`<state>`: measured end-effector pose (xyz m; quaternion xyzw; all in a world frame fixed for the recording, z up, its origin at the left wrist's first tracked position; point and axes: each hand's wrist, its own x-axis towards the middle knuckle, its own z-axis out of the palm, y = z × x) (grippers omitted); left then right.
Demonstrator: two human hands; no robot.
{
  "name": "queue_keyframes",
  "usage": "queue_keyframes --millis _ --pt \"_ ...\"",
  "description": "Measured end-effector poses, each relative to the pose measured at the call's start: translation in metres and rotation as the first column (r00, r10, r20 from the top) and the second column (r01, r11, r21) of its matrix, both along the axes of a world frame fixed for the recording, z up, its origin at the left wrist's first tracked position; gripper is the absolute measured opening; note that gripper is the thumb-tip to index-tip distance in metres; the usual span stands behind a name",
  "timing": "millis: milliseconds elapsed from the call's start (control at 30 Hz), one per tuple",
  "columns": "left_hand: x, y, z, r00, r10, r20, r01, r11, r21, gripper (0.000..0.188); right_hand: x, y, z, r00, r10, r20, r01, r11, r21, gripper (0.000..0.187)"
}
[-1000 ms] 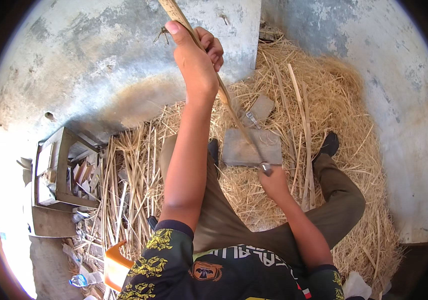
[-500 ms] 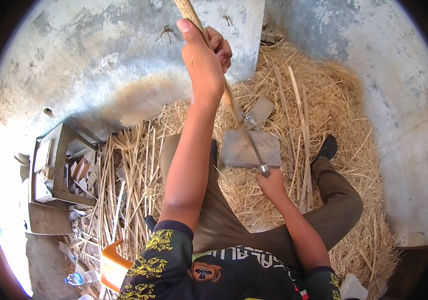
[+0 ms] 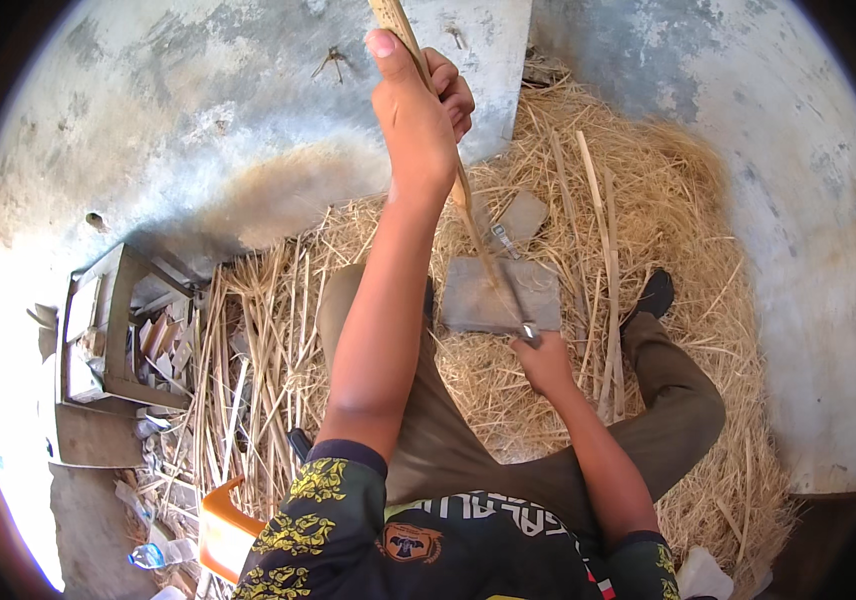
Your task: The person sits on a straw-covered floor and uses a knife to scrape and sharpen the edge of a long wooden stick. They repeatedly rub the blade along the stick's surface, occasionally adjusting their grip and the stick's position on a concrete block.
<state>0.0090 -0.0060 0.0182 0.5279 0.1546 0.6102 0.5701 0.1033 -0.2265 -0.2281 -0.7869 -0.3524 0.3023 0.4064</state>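
Note:
My left hand [image 3: 416,130], raised high at the upper middle, is closed round a long bamboo stick [image 3: 462,195] that slants down to the right. Low at the centre, my right hand [image 3: 547,363] grips the handle of a knife [image 3: 529,331] with a shiny metal collar. The dark blade points up and away, blurred, against the lower part of the stick; exactly where they touch I cannot tell. Beneath both lies a grey rectangular block [image 3: 473,307] between my legs.
Straw-like shavings [image 3: 668,170] cover the floor, with long bamboo strips [image 3: 608,270] at right and more strips [image 3: 238,400] at left. A flat grey piece [image 3: 525,216] lies beyond the block. A wooden stool frame [image 3: 123,330], orange plastic object [image 3: 223,530] and plastic bottle [image 3: 163,554] are at left.
My left hand and the bamboo stick have shifted slightly right and down. My right hand and the knife handle have barely moved; the blade and lower stick look more blurred.

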Motion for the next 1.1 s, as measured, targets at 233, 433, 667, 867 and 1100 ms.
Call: queue_keyframes --millis 233,433,667,867,1100 --pt "-0.003 0.001 0.0 0.998 0.049 0.028 -0.049 0.998 0.032 0.075 -0.003 -0.013 0.019 0.864 0.005 -0.503 0.058 0.992 0.11 0.027" --pt "-0.003 0.01 -0.004 0.999 0.03 0.038 -0.03 1.0 -0.003 0.074 -0.015 -0.011 0.059 0.781 0.108 -0.615 0.147 0.926 0.348 0.033" --pt "-0.003 0.014 -0.004 0.999 0.031 0.018 -0.032 0.999 0.038 0.072 -0.027 0.001 0.039 0.937 -0.339 -0.079 0.348 0.895 0.279 0.039" --pt "-0.001 0.015 -0.005 0.999 0.039 0.028 -0.041 0.998 0.052 0.072 -0.012 0.001 0.025 0.935 -0.354 -0.026 0.354 0.935 0.0 0.039" --pt "0.0 0.012 -0.001 0.999 0.05 -0.016 -0.048 0.997 0.062 0.076 -0.01 0.002 -0.001 0.926 -0.372 -0.069 0.374 0.927 0.022 0.041"
